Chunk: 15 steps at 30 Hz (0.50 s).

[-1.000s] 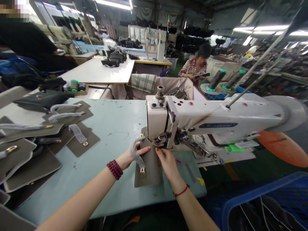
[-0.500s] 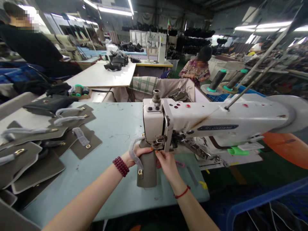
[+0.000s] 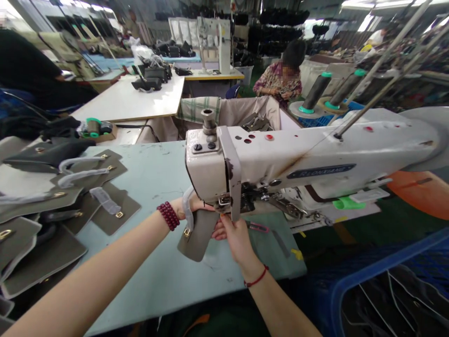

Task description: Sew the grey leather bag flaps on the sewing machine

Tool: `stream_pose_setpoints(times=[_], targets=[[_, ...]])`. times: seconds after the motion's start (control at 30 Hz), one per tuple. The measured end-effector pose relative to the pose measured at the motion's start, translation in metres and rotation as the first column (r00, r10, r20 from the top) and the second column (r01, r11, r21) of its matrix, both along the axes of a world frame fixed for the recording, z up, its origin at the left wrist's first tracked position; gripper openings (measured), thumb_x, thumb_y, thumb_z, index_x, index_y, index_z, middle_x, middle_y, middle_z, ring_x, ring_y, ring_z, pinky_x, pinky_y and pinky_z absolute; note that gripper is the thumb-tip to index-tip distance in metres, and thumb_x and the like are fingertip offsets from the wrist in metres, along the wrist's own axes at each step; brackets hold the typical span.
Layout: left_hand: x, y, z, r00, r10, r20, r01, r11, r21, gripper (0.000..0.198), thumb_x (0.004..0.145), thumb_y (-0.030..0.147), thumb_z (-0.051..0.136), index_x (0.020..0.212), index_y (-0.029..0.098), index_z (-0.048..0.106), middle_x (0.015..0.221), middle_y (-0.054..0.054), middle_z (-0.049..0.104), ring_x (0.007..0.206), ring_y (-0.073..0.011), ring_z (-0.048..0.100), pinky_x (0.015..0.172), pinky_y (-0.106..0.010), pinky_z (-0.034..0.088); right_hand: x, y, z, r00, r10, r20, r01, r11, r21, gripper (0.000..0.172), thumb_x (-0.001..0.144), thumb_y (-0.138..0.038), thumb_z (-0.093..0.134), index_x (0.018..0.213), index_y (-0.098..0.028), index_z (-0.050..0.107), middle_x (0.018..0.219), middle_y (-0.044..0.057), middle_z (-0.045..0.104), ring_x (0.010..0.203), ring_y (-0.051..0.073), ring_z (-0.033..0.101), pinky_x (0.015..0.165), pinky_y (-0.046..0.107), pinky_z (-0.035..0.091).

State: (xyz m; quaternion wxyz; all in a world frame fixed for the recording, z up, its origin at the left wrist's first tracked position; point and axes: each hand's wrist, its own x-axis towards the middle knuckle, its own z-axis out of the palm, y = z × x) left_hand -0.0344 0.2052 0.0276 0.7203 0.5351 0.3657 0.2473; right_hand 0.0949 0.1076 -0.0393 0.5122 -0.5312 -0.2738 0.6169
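A grey-brown bag panel [image 3: 199,234] lies tilted under the head of a white sewing machine [image 3: 270,154]. Its curved handle [image 3: 188,210], wrapped in clear plastic, ends in a gold buckle [image 3: 187,232] and loops over my left hand [image 3: 192,204]. That hand grips the panel's far left part, its fingertips partly hidden behind the machine head. My right hand [image 3: 235,236] is closed at the panel's right edge, thumb and forefinger close to the needle area, the other fingers curled below. The needle itself is hidden.
Several similar panels with handles [image 3: 114,206] are piled at the left of the pale table [image 3: 154,276]. A pink-edged tool [image 3: 257,227] lies right of my hand. A blue crate [image 3: 336,299] stands lower right. Thread cones [image 3: 315,93] rise behind the machine; a co-worker [image 3: 280,77] sits beyond.
The panel has turned, its near end swinging left. My left hand has slid further behind the machine head, and my right hand's fingers show more below the edge. The view has shifted.
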Motion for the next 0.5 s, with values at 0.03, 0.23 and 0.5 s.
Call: stream_pose_setpoints(times=[0.03, 0.23, 0.5], targets=[[0.000, 0.001, -0.002, 1.000, -0.026, 0.002, 0.026, 1.000, -0.001, 0.045, 0.048, 0.027, 0.083, 0.090, 0.016, 0.074, 0.096, -0.005, 0.074, 0.095, -0.0303, 0.065, 0.085, -0.037, 0.053, -0.001, 0.000, 0.000, 1.000, -0.001, -0.009, 0.001, 1.000, 0.000, 0.040, 0.078, -0.051, 0.058, 0.069, -0.012, 0.059, 0.054, 0.003, 0.062, 0.042, 0.013, 0.061, 0.040, 0.018, 0.045], [-0.007, 0.005, -0.021, 0.994, -0.086, -0.061, 0.087, 0.996, 0.012, 0.026, 0.058, 0.026, 0.078, 0.083, 0.018, 0.075, 0.086, -0.002, 0.076, 0.089, -0.0264, 0.067, 0.083, -0.033, 0.054, -0.004, -0.002, 0.003, 0.999, -0.034, -0.037, 0.035, 0.999, 0.021, 0.040, 0.076, -0.051, 0.060, 0.068, -0.012, 0.058, 0.055, 0.003, 0.064, 0.042, 0.011, 0.059, 0.040, 0.017, 0.044], [-0.004, 0.005, -0.013, 0.999, 0.004, -0.047, -0.005, 1.000, -0.004, 0.033, 0.049, 0.022, 0.083, 0.082, 0.020, 0.076, 0.081, 0.000, 0.076, 0.088, -0.0275, 0.068, 0.080, -0.033, 0.056, -0.007, -0.002, 0.002, 0.997, -0.081, -0.015, 0.082, 0.996, 0.037, 0.038, 0.076, -0.049, 0.061, 0.065, -0.013, 0.059, 0.053, 0.002, 0.062, 0.042, 0.011, 0.058, 0.041, 0.017, 0.044]])
